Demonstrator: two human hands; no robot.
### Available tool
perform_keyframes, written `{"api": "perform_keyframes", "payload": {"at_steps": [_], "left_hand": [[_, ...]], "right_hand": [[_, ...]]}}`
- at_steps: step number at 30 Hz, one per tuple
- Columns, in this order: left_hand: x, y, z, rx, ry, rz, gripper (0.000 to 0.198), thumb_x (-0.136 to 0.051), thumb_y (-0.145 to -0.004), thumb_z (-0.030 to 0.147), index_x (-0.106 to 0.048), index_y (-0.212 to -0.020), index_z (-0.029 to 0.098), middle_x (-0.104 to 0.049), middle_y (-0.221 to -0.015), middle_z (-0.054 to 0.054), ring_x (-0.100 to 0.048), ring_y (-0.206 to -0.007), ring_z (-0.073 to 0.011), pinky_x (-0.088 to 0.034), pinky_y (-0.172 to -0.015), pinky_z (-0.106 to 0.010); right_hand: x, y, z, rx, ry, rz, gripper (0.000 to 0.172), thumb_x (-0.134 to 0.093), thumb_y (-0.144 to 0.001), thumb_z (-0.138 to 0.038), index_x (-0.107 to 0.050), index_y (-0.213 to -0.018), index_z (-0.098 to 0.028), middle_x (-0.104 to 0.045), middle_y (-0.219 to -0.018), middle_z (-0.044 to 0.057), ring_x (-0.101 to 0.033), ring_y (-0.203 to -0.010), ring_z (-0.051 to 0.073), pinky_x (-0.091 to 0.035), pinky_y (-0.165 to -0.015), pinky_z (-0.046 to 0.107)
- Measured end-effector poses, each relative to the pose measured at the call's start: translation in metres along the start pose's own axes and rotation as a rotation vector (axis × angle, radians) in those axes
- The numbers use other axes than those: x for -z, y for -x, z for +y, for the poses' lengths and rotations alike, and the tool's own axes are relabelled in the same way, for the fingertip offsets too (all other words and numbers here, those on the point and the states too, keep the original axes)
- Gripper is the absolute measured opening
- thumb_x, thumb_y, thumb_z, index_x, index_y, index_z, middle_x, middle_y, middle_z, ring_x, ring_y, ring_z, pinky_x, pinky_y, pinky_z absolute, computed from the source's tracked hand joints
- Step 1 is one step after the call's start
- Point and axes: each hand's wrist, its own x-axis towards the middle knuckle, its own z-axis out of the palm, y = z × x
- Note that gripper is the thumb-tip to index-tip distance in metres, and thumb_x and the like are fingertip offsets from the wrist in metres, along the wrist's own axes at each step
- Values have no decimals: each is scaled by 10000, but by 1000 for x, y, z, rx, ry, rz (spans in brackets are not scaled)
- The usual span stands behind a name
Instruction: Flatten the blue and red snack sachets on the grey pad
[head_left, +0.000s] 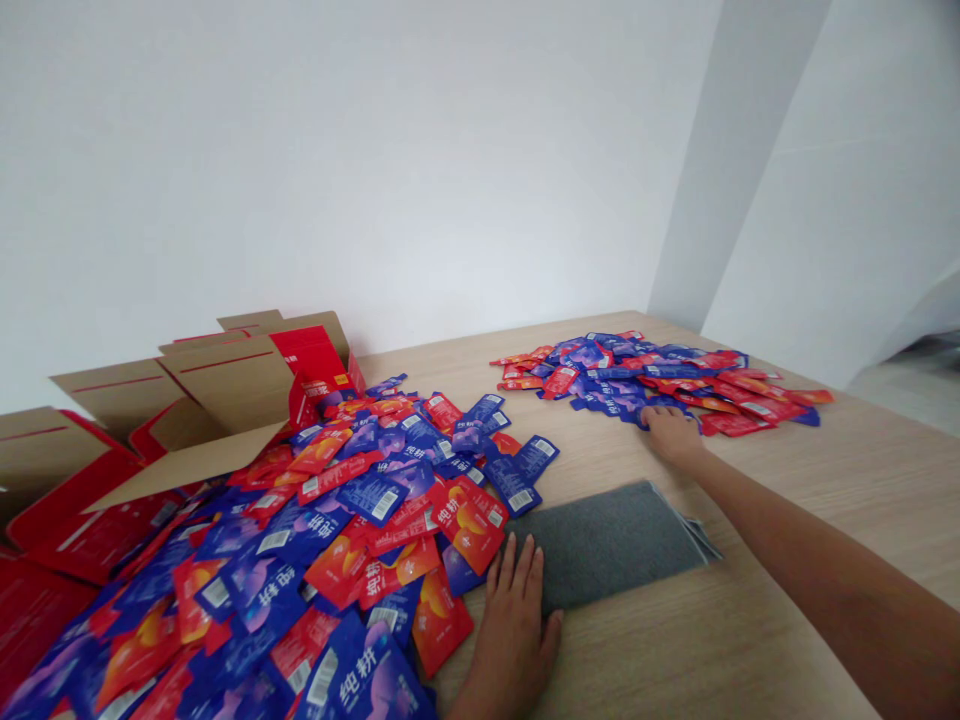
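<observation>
While the left hand (517,610) lies flat against the grey cloth (607,545), low in the middle, maybe to steady it, the right hand (671,430) touches the small packet pile (600,375) at right; its grip I cannot tell. Boxes (225,385) at left may stop the big pile (382,495) spreading.

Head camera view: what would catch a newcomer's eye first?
Probably the big heap of red and blue packets on the left, beside open boxes. A smaller pile lies farther back on the right, with the right hand at its near edge. Nearer, the left hand rests by a grey cloth.
</observation>
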Motion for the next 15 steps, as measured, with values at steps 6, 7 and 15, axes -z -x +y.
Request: {"api": "perform_keyframes", "payload": {"at_steps": [6,7,15], "left_hand": [[7,-1,6,9,-33,-7,606,-417,-846,284,-257,-1417,157,-149,-1491,0,-59,-1368,-220,-138,-1110,-412],[9,-1,8,15,-41,-15,610,-418,-841,280,-261,-1415,147,-153,-1490,-9,-65,-1367,-224,-142,-1109,-418],[16,-2,14,-3,-70,-24,598,-404,-840,279,-281,-1403,119,-203,-1477,-48,-86,-1363,-241,-164,-1098,-453]], "right_hand": [[18,23,5,23,-82,68,251,-378,-768,-81,-604,-864,-136,-657,-882,147,-582,-888,257,-414,-773,344],[21,28,4,23,-108,80,244,-380,-766,-88,-600,-859,-139,-660,-861,138,-592,-850,248,-421,-748,332],[39,85,-39,174,-400,134,177,-367,-783,-193,-543,-798,-210,-671,-841,45,-616,-824,179,-453,-762,280]]}}
